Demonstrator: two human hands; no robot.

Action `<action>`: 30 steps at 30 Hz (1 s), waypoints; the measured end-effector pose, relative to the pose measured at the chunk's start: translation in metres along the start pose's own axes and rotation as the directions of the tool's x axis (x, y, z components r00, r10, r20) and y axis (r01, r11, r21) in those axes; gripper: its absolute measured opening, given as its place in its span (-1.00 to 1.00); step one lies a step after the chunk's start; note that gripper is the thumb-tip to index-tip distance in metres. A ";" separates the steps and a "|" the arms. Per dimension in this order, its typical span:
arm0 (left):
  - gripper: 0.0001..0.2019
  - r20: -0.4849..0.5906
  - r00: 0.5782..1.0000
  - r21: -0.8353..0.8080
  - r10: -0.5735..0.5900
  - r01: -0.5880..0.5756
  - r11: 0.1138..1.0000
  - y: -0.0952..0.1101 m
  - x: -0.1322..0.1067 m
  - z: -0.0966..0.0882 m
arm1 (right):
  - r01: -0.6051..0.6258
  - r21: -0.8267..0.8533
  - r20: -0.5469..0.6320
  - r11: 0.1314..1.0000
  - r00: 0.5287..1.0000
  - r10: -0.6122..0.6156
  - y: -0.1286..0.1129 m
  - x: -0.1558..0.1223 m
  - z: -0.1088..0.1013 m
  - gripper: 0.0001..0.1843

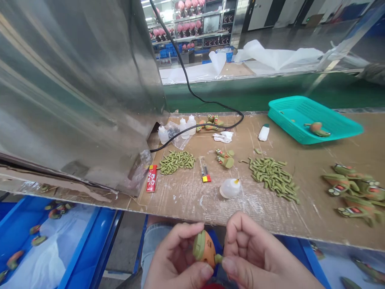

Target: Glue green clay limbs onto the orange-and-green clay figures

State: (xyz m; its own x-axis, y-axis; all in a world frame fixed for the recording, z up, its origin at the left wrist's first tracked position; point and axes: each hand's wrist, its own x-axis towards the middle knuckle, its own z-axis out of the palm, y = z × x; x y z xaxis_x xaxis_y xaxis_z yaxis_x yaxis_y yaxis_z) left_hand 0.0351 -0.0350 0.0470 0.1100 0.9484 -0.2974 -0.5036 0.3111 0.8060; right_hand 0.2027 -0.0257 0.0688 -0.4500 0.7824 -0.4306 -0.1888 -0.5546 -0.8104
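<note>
Just in front of the table edge, my left hand (183,257) grips a green and orange toy figure (207,248) between thumb and fingers. My right hand (252,253) pinches a small green curved piece (218,259) against the figure's lower right side; whether it is fixed there I cannot tell. On the table beyond lie a squeeze bottle with a yellow tip (230,188), a pile of small green curved pieces (272,176) to the right and a second pile of green pieces (177,162) to the left.
A turquoise basket (313,138) holding a figure stands at the back right. Several figures (357,188) lie on the right. A black cable (192,94) loops over the table beside a metal housing (81,92). Blue bins (81,245) sit below the edge.
</note>
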 end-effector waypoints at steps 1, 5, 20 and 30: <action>-0.63 -0.005 1.000 0.003 -0.010 0.010 1.000 0.000 0.000 0.000 | 0.000 0.009 0.008 1.000 1.000 0.000 -0.001 0.000 0.000 -0.61; -0.62 -0.032 0.998 0.031 -0.055 0.056 0.998 0.003 -0.001 -0.001 | 0.012 0.028 0.023 1.000 1.000 -0.012 -0.001 0.000 0.002 -0.63; -0.63 -0.019 0.997 0.038 -0.073 0.073 0.997 0.007 0.001 0.001 | 0.066 0.114 0.015 0.991 0.998 -0.068 -0.001 0.003 0.007 -0.64; -0.63 -0.002 0.997 0.057 -0.071 0.071 0.996 0.008 0.003 0.000 | 0.069 0.106 0.034 0.992 0.997 -0.073 -0.004 0.001 0.007 -0.61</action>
State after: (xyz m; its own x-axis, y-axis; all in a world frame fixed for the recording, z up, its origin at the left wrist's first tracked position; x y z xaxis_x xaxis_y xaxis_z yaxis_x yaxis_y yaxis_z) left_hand 0.0316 -0.0297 0.0525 0.1441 0.9237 -0.3550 -0.4452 0.3808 0.8104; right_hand 0.1966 -0.0245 0.0747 -0.4641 0.8109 -0.3564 -0.3114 -0.5260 -0.7914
